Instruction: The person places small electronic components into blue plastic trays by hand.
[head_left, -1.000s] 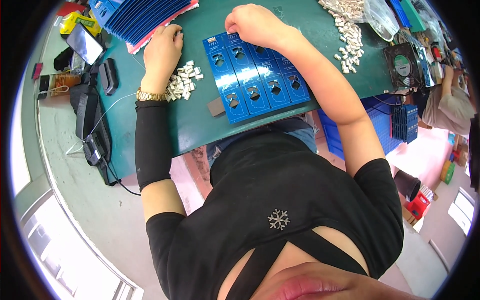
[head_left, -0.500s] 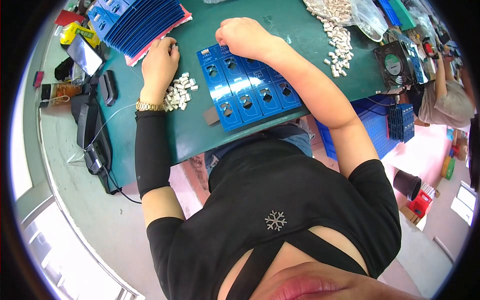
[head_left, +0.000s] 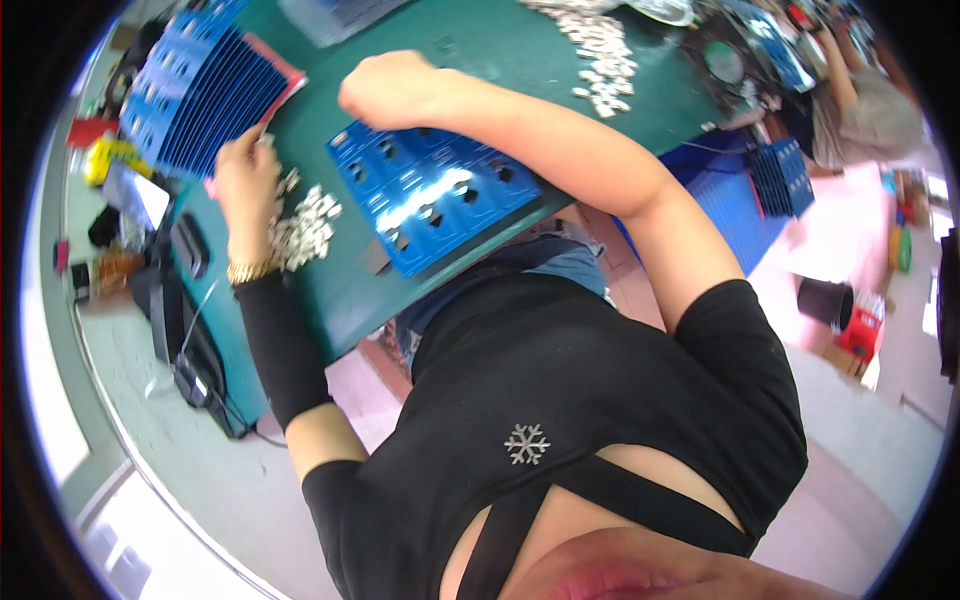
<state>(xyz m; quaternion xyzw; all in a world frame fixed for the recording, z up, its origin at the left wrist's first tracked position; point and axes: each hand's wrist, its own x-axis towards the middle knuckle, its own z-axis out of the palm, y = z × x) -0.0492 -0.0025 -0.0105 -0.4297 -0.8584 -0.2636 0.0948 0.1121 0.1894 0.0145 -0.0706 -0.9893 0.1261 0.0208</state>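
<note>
A blue circuit board panel (head_left: pixel 440 205) with several cut-out openings lies flat on the green table. Over its far left edge, my right hand (head_left: pixel 390 92) is curled into a closed grip, and whatever its fingertips hold is hidden. My left hand (head_left: pixel 248 188) is between a stack of blue boards (head_left: pixel 215 105) and a loose pile of small white connectors (head_left: pixel 308 228). Its fingers are bent together; a small whitish thing shows by the fingertips, too blurred to name. One small light-coloured piece (head_left: pixel 339 138) sits at the panel's far left corner.
More white connectors (head_left: pixel 605 70) are strewn at the far right, near a black fan (head_left: pixel 722 62). A phone (head_left: pixel 140 195) and black cases lie on the left. Below the table's right side is a blue crate (head_left: pixel 710 200). Another person (head_left: pixel 880 110) works beyond it.
The whole view has swung, so the table's contents appear further left. My right hand has shifted slightly up and left relative to the panel. My left hand stays near the connector pile.
</note>
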